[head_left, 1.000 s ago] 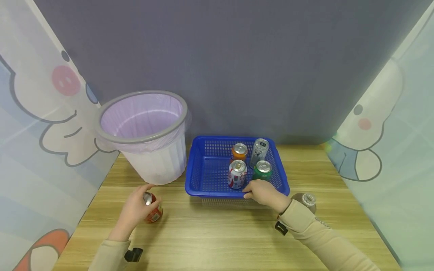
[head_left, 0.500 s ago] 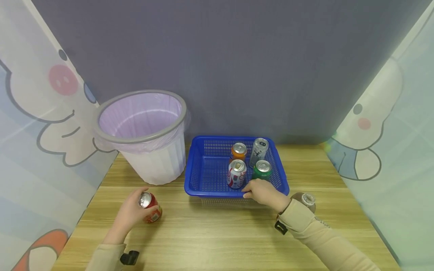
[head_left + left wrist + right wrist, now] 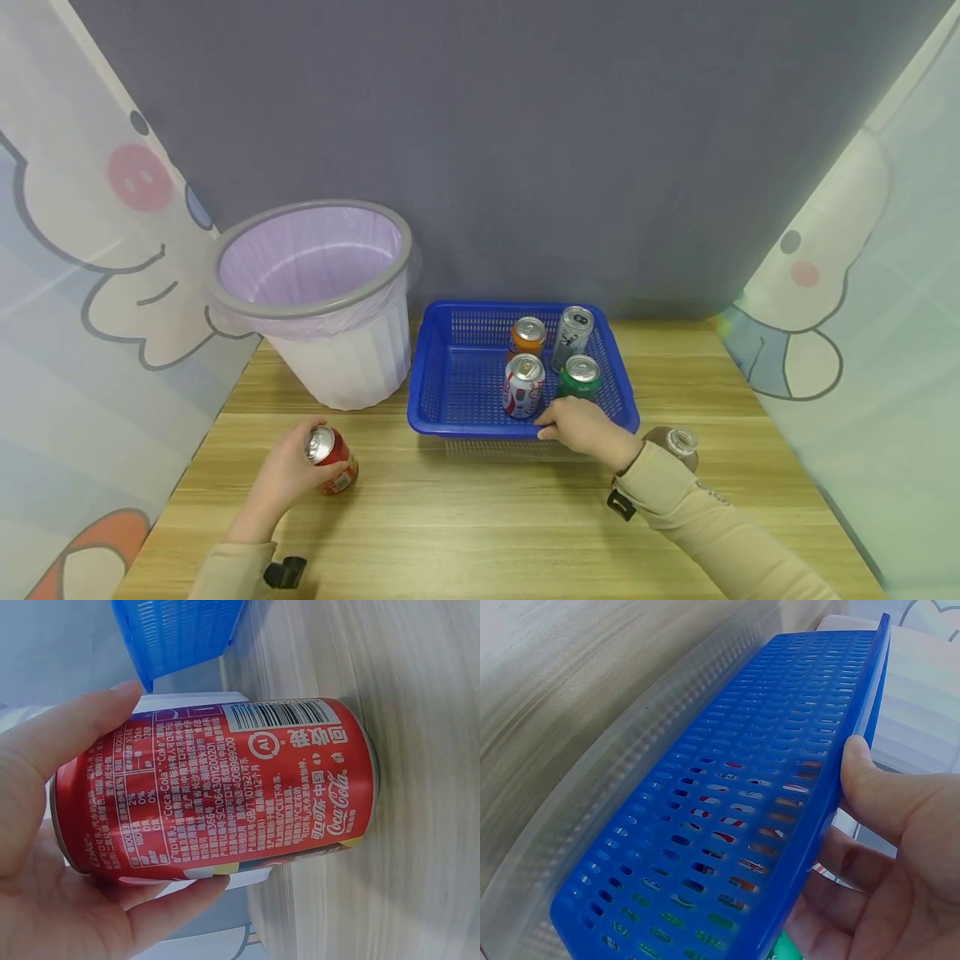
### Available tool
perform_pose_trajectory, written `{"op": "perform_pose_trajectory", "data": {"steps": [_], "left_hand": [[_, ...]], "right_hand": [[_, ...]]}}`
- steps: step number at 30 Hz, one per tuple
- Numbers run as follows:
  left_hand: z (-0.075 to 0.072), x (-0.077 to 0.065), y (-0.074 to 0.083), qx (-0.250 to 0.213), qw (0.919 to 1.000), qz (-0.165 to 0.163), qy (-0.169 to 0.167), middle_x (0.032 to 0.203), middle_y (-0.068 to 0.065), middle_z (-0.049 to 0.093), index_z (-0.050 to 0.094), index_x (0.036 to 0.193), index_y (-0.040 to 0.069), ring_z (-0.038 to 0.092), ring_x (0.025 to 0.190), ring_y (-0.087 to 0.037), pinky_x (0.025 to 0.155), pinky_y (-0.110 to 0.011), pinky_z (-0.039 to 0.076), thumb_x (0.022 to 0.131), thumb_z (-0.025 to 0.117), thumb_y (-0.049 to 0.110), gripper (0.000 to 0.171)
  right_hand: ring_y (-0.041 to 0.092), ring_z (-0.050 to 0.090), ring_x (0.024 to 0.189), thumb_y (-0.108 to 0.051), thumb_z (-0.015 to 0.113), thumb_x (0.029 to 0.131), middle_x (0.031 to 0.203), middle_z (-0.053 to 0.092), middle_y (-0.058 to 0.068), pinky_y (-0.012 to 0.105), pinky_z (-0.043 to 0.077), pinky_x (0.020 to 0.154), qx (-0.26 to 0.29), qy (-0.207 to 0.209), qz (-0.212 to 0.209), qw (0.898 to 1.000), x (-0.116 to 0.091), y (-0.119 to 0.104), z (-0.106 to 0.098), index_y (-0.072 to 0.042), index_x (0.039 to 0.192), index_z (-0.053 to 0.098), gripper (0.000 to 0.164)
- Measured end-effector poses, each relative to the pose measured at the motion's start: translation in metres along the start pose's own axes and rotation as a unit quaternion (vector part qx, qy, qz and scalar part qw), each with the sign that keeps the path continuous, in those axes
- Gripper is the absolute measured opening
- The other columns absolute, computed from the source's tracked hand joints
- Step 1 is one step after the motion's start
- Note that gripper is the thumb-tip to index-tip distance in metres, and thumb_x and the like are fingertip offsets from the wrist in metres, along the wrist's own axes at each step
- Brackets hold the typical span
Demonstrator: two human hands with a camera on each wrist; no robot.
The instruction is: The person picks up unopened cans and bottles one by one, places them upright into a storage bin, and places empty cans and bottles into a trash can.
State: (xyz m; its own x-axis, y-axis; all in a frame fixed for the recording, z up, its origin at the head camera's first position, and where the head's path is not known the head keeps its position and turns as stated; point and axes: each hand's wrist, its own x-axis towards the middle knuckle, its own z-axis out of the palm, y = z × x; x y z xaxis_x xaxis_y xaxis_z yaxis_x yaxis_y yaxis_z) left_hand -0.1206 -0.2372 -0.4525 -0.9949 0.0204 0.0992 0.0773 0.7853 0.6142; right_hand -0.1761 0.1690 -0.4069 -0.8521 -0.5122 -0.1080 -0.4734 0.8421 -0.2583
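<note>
A red Coca-Cola can [image 3: 337,460] stands on the wooden table at the left. My left hand [image 3: 288,468] holds it near the lid, with the thumb [image 3: 82,724] on one side and fingers on the other in the left wrist view. At the centre is a blue plastic basket [image 3: 468,430]. My right hand [image 3: 581,427] pinches its front rim, thumb [image 3: 862,769] outside and fingers inside. Upright in the basket stand a white-and-red can [image 3: 522,392], an orange can [image 3: 527,340], a tall silver can [image 3: 572,337] and a green can [image 3: 577,385], partly hidden by the right hand.
A white bin [image 3: 352,367] with a grey rim and purple liner stands behind the left hand. Beside the right forearm is a brownish bottle [image 3: 678,446], partly covered by the sleeve. A grey panel [image 3: 510,150] closes off the table's back.
My left hand has shifted slightly left and towards me, so more of the red can's lid shows. The right hand and the basket stay where they were.
</note>
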Motion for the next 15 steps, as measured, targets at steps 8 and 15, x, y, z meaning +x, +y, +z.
{"op": "perform_pose_trajectory", "data": {"steps": [8,15], "left_hand": [[-0.002,-0.0011,0.0001,0.004,0.9999,0.004,-0.012,0.115,-0.03,0.058,0.047,0.125,-0.009,0.059,0.1,-0.044,0.081,-0.054,0.051,0.066,0.085,0.014,0.073],[-0.002,-0.0008,-0.0003,0.007,1.0,-0.001,-0.007,0.112,-0.028,0.061,0.049,0.123,-0.008,0.061,0.097,-0.042,0.078,-0.052,0.052,0.066,0.084,0.013,0.07]], "right_hand": [[0.022,0.068,0.088,-0.02,0.069,0.085,0.097,0.073,0.006,0.034,0.056,0.07,-0.003,0.001,0.001,1.0,-0.001,0.0001,-0.0002,-0.008,0.1,0.075,0.02],[0.021,0.068,0.088,-0.02,0.069,0.085,0.097,0.073,0.005,0.034,0.055,0.07,-0.005,-0.001,0.002,1.0,-0.0011,0.0001,-0.0007,-0.009,0.1,0.075,0.02]]}}
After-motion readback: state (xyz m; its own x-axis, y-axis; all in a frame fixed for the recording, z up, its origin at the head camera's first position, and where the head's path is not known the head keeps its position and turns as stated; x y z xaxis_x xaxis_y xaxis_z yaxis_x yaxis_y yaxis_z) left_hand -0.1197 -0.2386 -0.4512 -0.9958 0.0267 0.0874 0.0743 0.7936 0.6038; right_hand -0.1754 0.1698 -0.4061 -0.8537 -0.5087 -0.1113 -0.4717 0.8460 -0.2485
